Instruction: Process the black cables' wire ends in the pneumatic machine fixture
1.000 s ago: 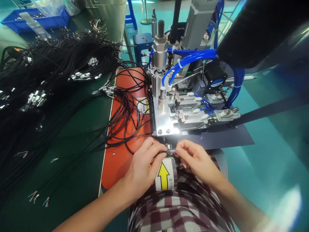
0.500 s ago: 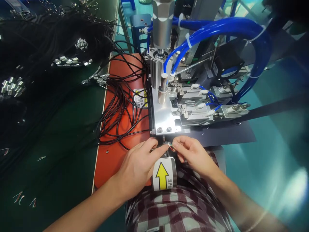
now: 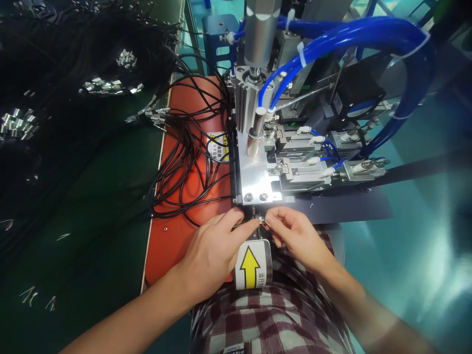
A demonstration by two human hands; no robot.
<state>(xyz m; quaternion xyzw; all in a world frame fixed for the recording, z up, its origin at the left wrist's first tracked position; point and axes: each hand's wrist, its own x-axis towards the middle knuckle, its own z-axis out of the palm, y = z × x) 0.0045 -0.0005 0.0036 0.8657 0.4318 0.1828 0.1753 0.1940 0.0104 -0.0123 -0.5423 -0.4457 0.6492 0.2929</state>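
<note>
My left hand [image 3: 216, 243] is closed at the machine's front edge, its thumb stretched towards the right hand. A black cable appears to run through its fingers, mostly hidden by them. Small coloured wires [image 3: 262, 221], red, white and green, show at the cable's end between both hands. My right hand [image 3: 293, 230] pinches these wires between thumb and forefinger. Both hands are just below the metal plate [image 3: 258, 184] of the machine. Under them lies a white label with a yellow arrow [image 3: 250, 268].
Black cables [image 3: 184, 162] lie looped across the orange-red panel [image 3: 177, 255] on the left. Bundles with silvery ends [image 3: 20, 124] rest on the dark green table [image 3: 92, 211]. Blue air hoses [image 3: 354, 32] arch over pneumatic cylinders [image 3: 302, 174] at the right.
The view has shifted slightly, so the machine appears a little further right. Both hands stay together at the wires, with almost no change in their grip.
</note>
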